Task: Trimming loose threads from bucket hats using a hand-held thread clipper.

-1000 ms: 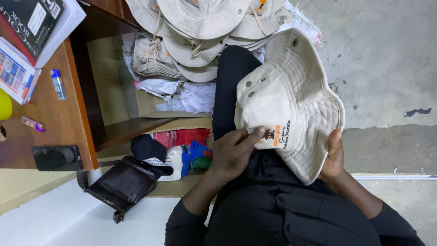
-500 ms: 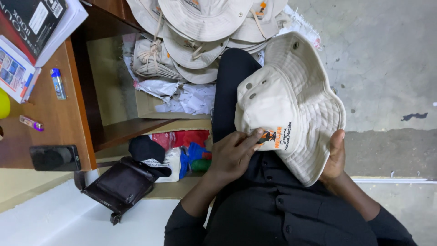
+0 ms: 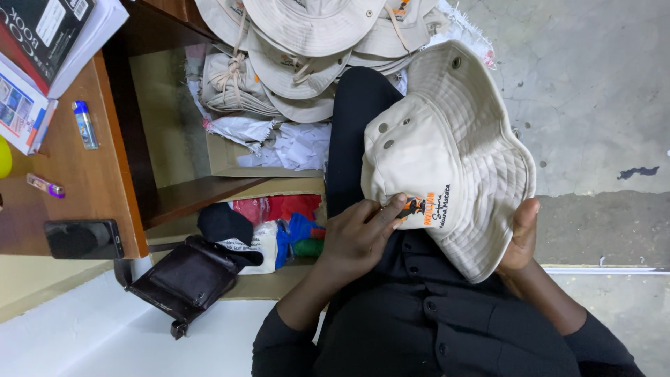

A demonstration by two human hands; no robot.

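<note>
Seen from the head camera, a cream cotton bucket hat with a stitched brim [image 3: 447, 153] lies over the person's lap, right of centre, crown turned up, with metal eyelets on its side and an orange and black printed patch near its near edge. The left hand [image 3: 359, 237] rests on the near left of the crown, fingers bent and pressing on the fabric right at the patch, the fingertips [image 3: 399, 202] touching the print. The right hand [image 3: 520, 237] grasps the brim at its near right edge, thumb on top, the other fingers hidden under the cloth.

Just beyond the hat, a pile of similar cream bucket hats with cords [image 3: 307, 49] fills the far centre, some stacked in a brown cardboard box [image 3: 230, 164] along with crumpled white paper [image 3: 279, 143]. The person's dark-trousered leg runs between that box and the held hat.

To the left stands a brown wooden desk [image 3: 91, 188], bearing a black phone [image 3: 82, 239], a small blue lighter [image 3: 85, 124], a purple pen [image 3: 46, 186] and a stack of books and papers [image 3: 42, 49] at the far left corner. Below the desk's near edge lies a dark brown leather bag [image 3: 183, 279], and beside it a heap of red, blue and green cloth [image 3: 283, 223]. Grey concrete floor [image 3: 593, 105] spreads to the right.
</note>
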